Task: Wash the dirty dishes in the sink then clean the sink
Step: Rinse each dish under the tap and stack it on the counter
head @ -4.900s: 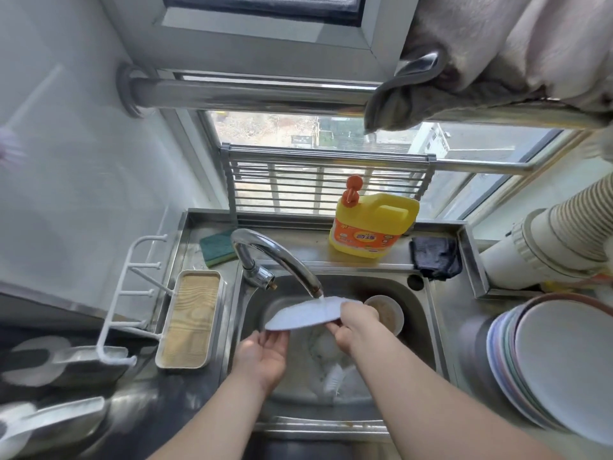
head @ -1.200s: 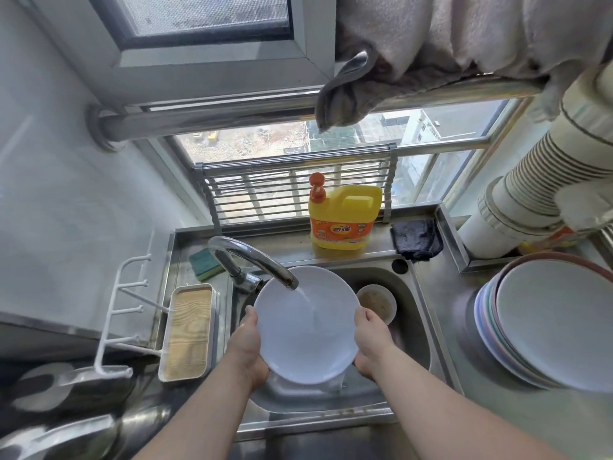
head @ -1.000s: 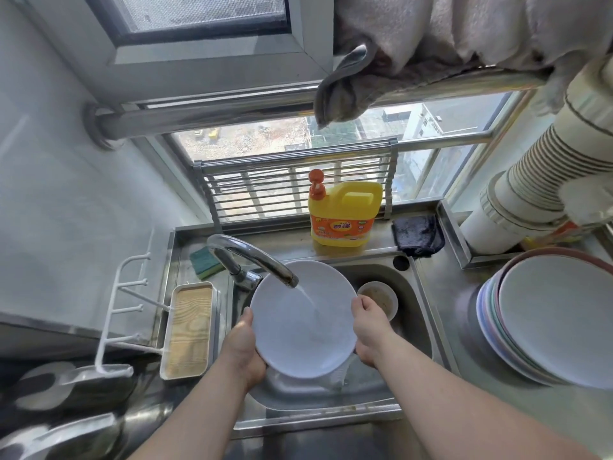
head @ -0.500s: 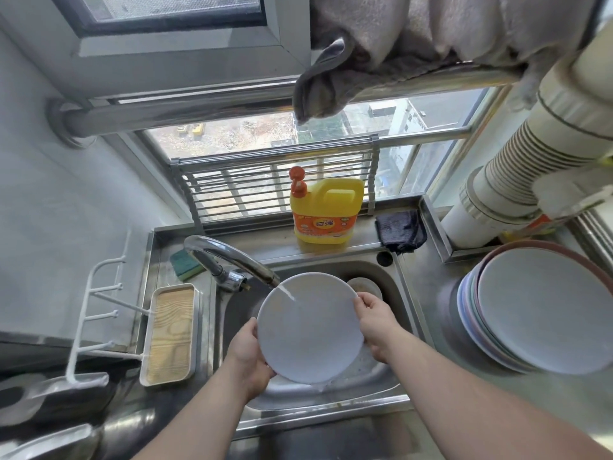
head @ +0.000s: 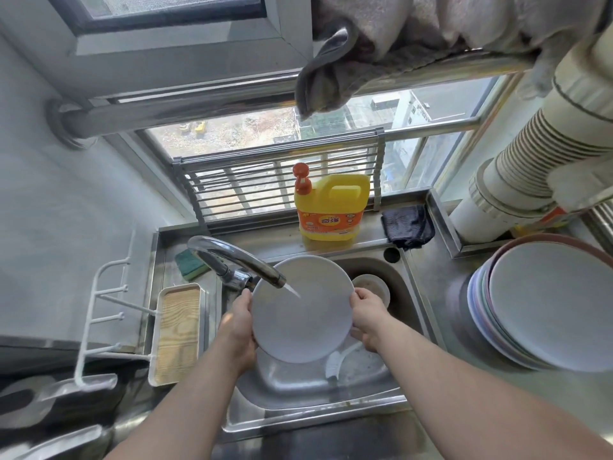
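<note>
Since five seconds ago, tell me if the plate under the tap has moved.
Yes. The plate was held almost edge-on beneath the tap's spout; now it is tipped up, its face to the camera, under the spout.

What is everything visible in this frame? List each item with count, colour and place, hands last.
plate: one, white, held over the sink under the running tap
tap: one, chrome, at the sink's back left, water flowing
sink: one, steel, centre
small bowl: one, pale, dirty, in the sink behind the right hand
brush: one, white, in the sink below the plate
detergent jug: one, yellow with red pump, on the ledge behind the sink
sponge: one, green, left of the tap
dark cloth: one, right of the jug
plate stack: several, pastel rims, on the right counter
wooden tray: one, left of the sink
left hand: grips the plate's left rim
right hand: grips its right rim
</note>
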